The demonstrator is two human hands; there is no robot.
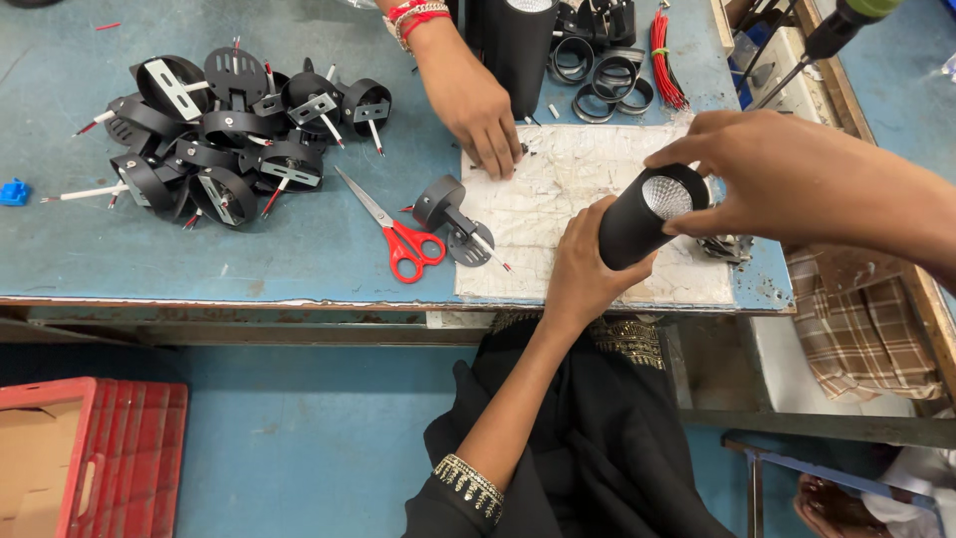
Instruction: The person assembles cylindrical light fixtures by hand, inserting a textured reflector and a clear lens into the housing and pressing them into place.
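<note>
Above the worktop [299, 259], black cylindrical lamp [637, 224] gripped from below by left hand [583, 274], right hand [767, 174] fingers [687, 224] closed around its lit-looking front rim.

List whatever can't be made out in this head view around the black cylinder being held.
- Black cylinder: its lower end, covered by the left hand.
- Small metal part: mostly hidden under the right hand.
- Co-worker's hand: whatever its fingers press is too small to tell.
- Screwdriver: handle cut off by the top edge.
</note>
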